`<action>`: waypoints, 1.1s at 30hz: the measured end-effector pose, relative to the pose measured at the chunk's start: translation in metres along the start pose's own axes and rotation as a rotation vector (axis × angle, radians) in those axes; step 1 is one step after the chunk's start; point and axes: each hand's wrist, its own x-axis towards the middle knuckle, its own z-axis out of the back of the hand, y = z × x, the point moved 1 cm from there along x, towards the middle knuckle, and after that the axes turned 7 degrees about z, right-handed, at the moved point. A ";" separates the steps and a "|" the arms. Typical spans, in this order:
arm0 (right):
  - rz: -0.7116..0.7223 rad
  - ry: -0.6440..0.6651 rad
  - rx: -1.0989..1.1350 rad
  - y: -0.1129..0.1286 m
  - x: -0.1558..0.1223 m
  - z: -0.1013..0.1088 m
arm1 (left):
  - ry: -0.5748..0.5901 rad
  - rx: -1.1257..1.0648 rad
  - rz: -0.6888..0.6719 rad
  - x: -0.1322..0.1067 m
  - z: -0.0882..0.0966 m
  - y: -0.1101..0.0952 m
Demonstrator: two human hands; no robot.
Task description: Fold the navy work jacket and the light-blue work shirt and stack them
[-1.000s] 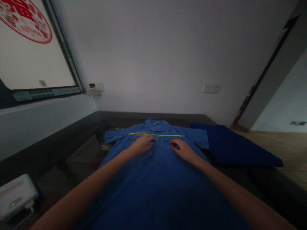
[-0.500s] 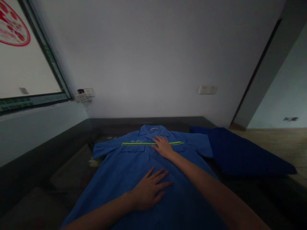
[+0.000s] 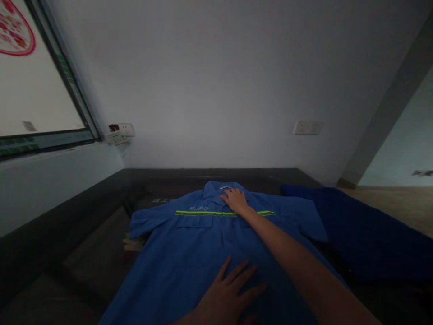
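A blue short-sleeved work shirt (image 3: 182, 248) lies spread on a dark surface, collar away from me. A yellow-green stripe crosses its chest, with white lettering above it on the left. My right hand (image 3: 236, 200) rests just below the collar, fingers pointing to the upper left and the palm down on the cloth. Lower on the shirt front, my left hand (image 3: 230, 293) has its fingers spread over the fabric; the bottom of the frame cuts off part of it. Neither hand grips anything.
Dark blue cloth (image 3: 372, 234) lies right of the shirt, against its sleeve. A small pale object (image 3: 133, 244) shows by the left sleeve. The dark table (image 3: 152, 174) meets a white wall (image 3: 209, 90) with sockets (image 3: 308, 128). A window (image 3: 37, 90) is at left.
My right hand has slid up the shirt toward the collar, from the stripe. My left hand has moved nearer to me and slightly right. The view has shifted slightly.
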 end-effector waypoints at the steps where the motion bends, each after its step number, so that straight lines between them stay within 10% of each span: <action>1: 0.004 -0.010 0.003 0.000 0.009 0.001 | -0.047 0.044 -0.027 0.000 -0.003 0.002; 8: 0.011 0.052 0.057 0.018 0.078 -0.026 | -0.408 0.324 -0.177 0.003 -0.030 0.010; 16: -0.049 0.079 0.135 0.023 0.110 -0.074 | -0.205 0.252 -0.124 0.007 -0.030 0.009; 33: -0.136 -0.122 0.515 0.009 0.150 -0.070 | -0.246 0.366 -0.132 0.008 -0.026 0.008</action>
